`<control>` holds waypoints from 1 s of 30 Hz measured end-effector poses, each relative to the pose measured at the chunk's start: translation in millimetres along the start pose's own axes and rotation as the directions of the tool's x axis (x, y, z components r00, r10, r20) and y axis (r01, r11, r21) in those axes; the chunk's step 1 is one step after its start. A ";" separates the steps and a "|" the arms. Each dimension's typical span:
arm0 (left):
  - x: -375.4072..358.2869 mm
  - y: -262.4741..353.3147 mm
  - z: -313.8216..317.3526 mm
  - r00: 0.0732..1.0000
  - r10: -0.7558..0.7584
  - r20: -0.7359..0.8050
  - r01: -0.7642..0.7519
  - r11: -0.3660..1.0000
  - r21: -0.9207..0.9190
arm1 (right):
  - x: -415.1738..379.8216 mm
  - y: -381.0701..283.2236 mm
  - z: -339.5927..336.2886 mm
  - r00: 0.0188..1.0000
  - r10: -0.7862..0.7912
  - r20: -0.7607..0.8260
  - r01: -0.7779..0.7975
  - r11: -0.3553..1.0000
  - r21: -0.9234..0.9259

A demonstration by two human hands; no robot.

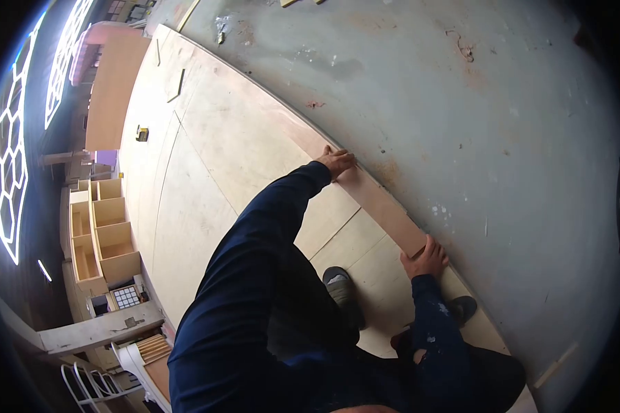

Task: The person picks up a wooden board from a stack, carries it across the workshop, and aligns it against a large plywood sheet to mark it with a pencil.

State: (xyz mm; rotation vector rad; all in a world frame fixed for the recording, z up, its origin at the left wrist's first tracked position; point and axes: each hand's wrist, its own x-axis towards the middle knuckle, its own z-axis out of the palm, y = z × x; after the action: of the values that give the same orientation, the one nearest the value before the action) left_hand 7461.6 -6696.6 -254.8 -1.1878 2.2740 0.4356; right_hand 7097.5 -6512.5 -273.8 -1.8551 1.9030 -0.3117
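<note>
A narrow reddish-brown board (382,205) lies along the edge of a large pale wood panel (255,138). My left hand (336,162) is closed on this strip farther up its length, its fingers bent over the board near the panel's outer edge. At the strip's near end, my right hand (428,260) grips it, the thumb on the inner side and the fingers toward the wall side. The undersides of both hands are hidden. Dark blue sleeves cover both arms.
A yellow-black tape measure (142,133) and a thin dark strip (176,85) rest on the panel. My shoes (339,286) stand on it. Beyond its edge is a stained grey surface (503,172). Wooden shelving (110,230) and a white-framed piece (141,368) are at the left.
</note>
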 end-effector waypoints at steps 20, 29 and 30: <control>4.7 -7.1 13.6 0.998 -0.008 0.055 0.010 1.000 -0.026 | 3.5 -4.1 -4.2 0.997 0.062 0.048 -0.062 0.998 0.006; -2.1 1.5 1.3 0.999 -0.032 0.040 0.032 0.999 -0.003 | 1.9 -3.5 -3.4 0.998 0.055 0.042 -0.056 0.998 0.032; -2.6 2.2 -0.9 0.999 -0.040 0.030 0.039 0.999 0.011 | 2.2 -3.4 -3.4 0.999 0.044 0.022 -0.045 0.998 0.044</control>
State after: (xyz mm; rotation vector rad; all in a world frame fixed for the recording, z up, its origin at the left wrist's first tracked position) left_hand 7460.7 -6694.1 -252.4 -1.2107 2.2212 0.4227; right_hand 7098.9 -6515.4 -269.6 -1.7783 1.9050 -0.3168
